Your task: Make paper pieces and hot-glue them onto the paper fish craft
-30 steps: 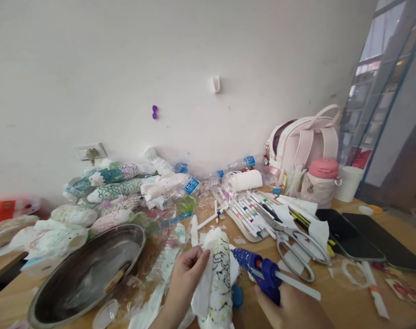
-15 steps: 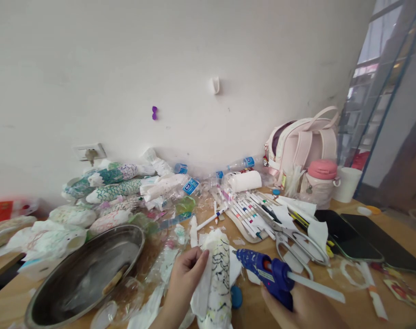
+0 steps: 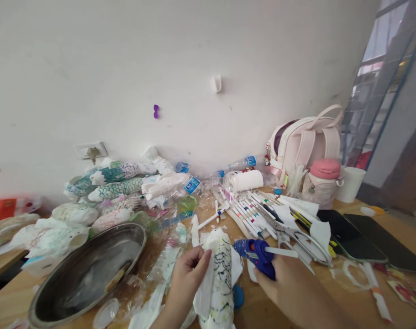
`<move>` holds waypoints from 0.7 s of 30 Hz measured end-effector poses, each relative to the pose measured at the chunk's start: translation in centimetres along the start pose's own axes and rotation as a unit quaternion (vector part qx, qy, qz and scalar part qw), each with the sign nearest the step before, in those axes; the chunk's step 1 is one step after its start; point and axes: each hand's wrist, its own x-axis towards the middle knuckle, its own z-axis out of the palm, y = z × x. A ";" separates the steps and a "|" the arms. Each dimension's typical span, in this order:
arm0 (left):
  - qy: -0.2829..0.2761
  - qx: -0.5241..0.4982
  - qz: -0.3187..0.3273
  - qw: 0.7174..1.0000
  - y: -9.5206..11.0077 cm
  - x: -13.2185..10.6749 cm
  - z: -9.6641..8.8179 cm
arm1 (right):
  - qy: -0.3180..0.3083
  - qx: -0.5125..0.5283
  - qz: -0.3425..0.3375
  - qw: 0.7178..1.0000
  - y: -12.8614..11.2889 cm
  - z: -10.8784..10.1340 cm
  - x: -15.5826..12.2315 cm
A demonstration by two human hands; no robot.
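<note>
My left hand (image 3: 189, 274) grips a white paper-wrapped bottle (image 3: 220, 274) drawn with dark scale lines, standing at the table's near edge. My right hand (image 3: 285, 278) is closed round a blue hot glue gun (image 3: 255, 253) with a white glue stick out of its back. The gun's nozzle points left, close to the wrapped bottle's upper right side.
A steel bowl (image 3: 87, 269) lies at the left. Decorated fish-like bottles (image 3: 108, 183) are piled by the wall. Markers (image 3: 245, 210), scissors (image 3: 300, 242), two phones (image 3: 365, 242), a pink backpack (image 3: 303, 141), a pink-lidded flask (image 3: 322, 180) and a white cup (image 3: 350, 183) crowd the right.
My right hand has brought the glue gun up and left, nearer the wrapped bottle. My left hand has kept its grip in the same place.
</note>
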 end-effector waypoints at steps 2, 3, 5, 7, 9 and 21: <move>0.000 0.001 0.000 1.000 -0.1 0.0 0.0 | -0.003 0.015 -0.005 1.000 0.1 -0.1 0.0; 0.000 0.001 0.001 1.000 -0.1 0.0 0.1 | -0.001 0.023 -0.007 1.000 0.1 -0.1 0.0; -0.001 0.000 0.001 1.000 -0.2 0.1 0.1 | 0.004 0.036 -0.012 0.999 0.1 -0.2 0.0; -0.002 -0.002 0.001 1.000 -0.2 0.2 0.1 | 0.004 0.044 -0.013 0.999 0.1 -0.1 0.0; -0.001 -0.003 0.001 1.000 -0.2 0.2 0.1 | -0.003 0.047 -0.011 0.999 0.2 -0.1 -0.1; 0.000 -0.008 0.002 1.000 -0.3 -0.1 0.1 | -0.032 0.048 -0.005 0.998 0.4 0.0 -1.2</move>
